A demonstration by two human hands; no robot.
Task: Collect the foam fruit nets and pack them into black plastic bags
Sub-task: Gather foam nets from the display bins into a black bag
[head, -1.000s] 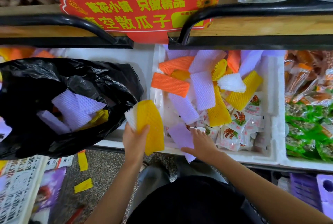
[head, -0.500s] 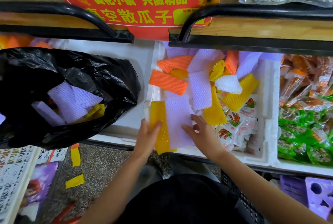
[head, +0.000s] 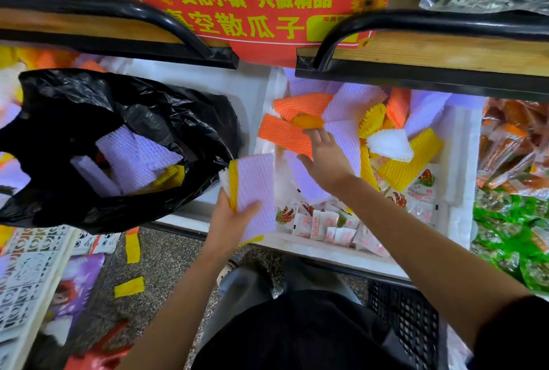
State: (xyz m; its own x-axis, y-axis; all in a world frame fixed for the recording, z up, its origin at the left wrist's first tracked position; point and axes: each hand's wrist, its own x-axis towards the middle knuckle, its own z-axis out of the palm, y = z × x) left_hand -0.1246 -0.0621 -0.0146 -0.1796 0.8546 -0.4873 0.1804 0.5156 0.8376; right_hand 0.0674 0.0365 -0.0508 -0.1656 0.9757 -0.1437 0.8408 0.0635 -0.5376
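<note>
My left hand point(head: 231, 221) grips a small stack of foam nets point(head: 255, 191), purple on top with yellow and white under it, between the black plastic bag point(head: 166, 120) and the white foam box point(head: 463, 161). The bag lies open at the left with purple and yellow nets point(head: 130, 158) inside. My right hand point(head: 323, 155) reaches into the box with fingers stretched over an orange net point(head: 282, 134) and touching a purple net point(head: 344, 137). More orange, yellow, purple and white nets lie piled in the box.
Small snack sachets point(head: 332, 227) lie at the box's front. Green and orange packets point(head: 511, 221) fill the bin at the right. A red sign point(head: 255, 10) and black rails point(head: 416, 21) overhang the box. Yellow net scraps point(head: 129, 286) lie on the floor; a white crate point(head: 26, 274) stands lower left.
My right hand laid a purple net onto the yellow one in my left hand, then reached up into the pile. My left hand drew the stack back left toward the bag.
</note>
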